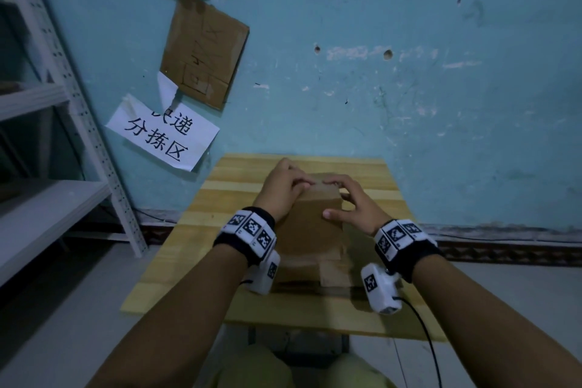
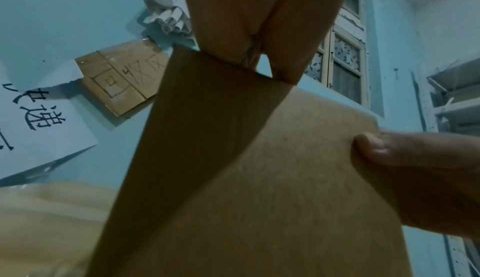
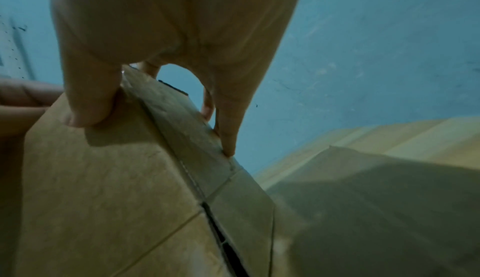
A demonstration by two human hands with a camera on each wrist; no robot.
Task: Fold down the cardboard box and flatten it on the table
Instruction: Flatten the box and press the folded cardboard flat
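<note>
Cardboard box (image 1: pixel 310 224) stands partly collapsed on the middle of the wooden bench (image 1: pixel 378 309), its broad brown face leaning toward the viewer and its loose bottom flaps splayed on the bench at the near side. The board is plain, matte and faintly grainy, with sharp creases; the right wrist view shows a narrow side panel and a dark slit where two flaps meet. The left hand (image 1: pixel 280 189) grips the top edge from the left, fingers curled over it. The right hand (image 1: pixel 352 205) clamps the top right corner, thumb flat on the near face and fingers (image 3: pixel 228 137) down the side panel. The bench top is pale striped planks. Behind it on the scuffed blue wall hang a paper sign (image 1: pixel 163 132) and a cardboard sheet (image 1: pixel 204 50).
</note>
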